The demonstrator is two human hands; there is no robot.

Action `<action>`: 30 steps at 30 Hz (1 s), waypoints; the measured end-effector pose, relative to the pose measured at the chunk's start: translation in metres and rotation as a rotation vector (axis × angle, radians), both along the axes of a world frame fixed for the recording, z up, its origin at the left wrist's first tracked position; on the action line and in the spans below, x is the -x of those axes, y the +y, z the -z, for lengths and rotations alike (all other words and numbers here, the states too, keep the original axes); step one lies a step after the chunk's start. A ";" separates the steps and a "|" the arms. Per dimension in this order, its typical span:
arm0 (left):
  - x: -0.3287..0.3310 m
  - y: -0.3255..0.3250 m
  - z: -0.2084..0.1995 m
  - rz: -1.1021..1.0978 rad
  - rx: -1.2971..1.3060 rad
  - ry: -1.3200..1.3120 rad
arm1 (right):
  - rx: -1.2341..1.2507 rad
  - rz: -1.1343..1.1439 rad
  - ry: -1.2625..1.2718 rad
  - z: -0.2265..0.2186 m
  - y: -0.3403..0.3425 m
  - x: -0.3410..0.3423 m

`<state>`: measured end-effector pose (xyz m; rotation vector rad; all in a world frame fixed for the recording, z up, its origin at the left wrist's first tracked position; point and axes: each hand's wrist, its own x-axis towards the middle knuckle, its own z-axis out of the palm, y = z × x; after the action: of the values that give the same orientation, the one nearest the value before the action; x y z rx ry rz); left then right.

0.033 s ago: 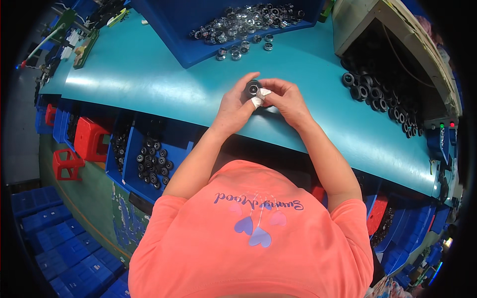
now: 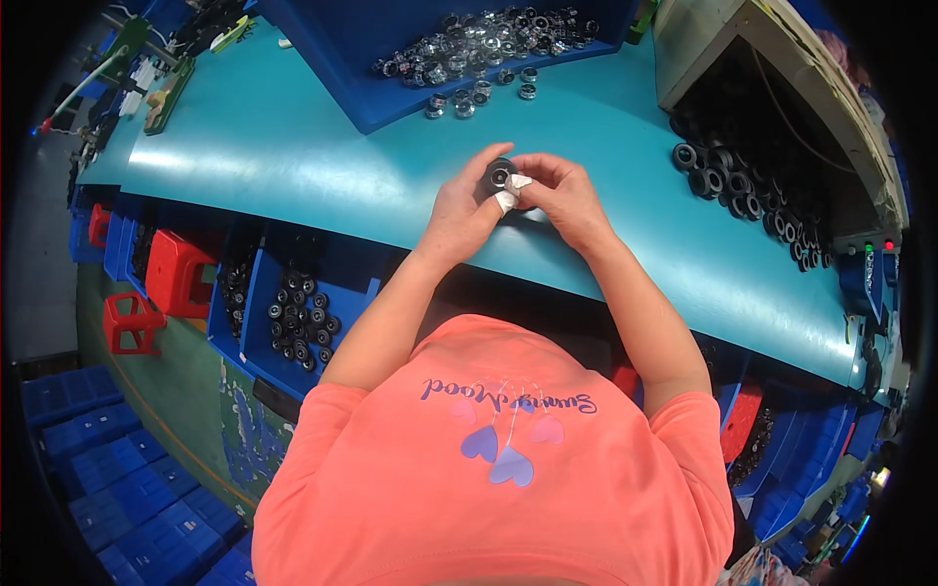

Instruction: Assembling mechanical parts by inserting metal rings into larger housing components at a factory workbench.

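Observation:
Over the teal worktop, a small round black wheel (image 2: 496, 170) with a silvery ring round its centre is held up between my two hands. My left hand (image 2: 461, 213) wraps its fingers and thumb about the wheel's left side. From the other side, my right hand (image 2: 571, 199) closes on it, its thumb bent near the wheel's face. Both thumb tips wear white coverings. Part of the wheel is hidden behind the fingers.
At the far side, a blue bin (image 2: 366, 110) holds many clear, shiny round pieces, several spilled at its lip. Black rings (image 2: 740, 184) lie heaped at right by a beige box-like housing (image 2: 699, 49). Below the table's near edge, a blue bin (image 2: 256, 327) contains black wheels. Red stools (image 2: 176, 273) stand left.

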<state>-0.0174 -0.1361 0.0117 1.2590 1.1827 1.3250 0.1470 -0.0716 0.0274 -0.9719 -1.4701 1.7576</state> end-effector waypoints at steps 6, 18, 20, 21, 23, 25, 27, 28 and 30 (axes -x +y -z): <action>-0.004 -0.001 -0.006 0.010 -0.047 0.171 | -0.031 0.036 -0.002 0.011 0.002 -0.001; 0.005 0.000 -0.007 0.014 0.084 -0.098 | 0.160 -0.078 0.179 0.004 0.004 -0.007; 0.006 0.000 -0.009 0.008 0.126 -0.108 | 0.177 -0.090 0.188 0.002 0.003 -0.007; 0.006 0.000 -0.010 0.006 0.128 -0.103 | 0.186 -0.096 0.192 0.000 0.003 -0.007; 0.004 -0.001 -0.011 0.005 0.134 -0.094 | 0.171 -0.087 0.187 0.000 0.002 -0.006; 0.003 0.000 -0.005 0.015 0.077 -0.083 | 0.145 -0.074 0.143 0.000 0.002 -0.005; 0.001 0.000 -0.002 0.014 0.028 -0.034 | 0.108 -0.059 0.062 0.001 0.003 -0.004; 0.000 0.000 -0.001 0.009 0.006 0.009 | 0.112 -0.049 0.056 0.001 0.003 -0.004; -0.002 -0.001 0.000 -0.001 -0.030 0.067 | 0.120 -0.030 0.043 0.000 0.002 -0.002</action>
<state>-0.0155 -0.1370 0.0117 1.3337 1.2131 1.3149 0.1494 -0.0696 0.0273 -0.9701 -1.3726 1.8946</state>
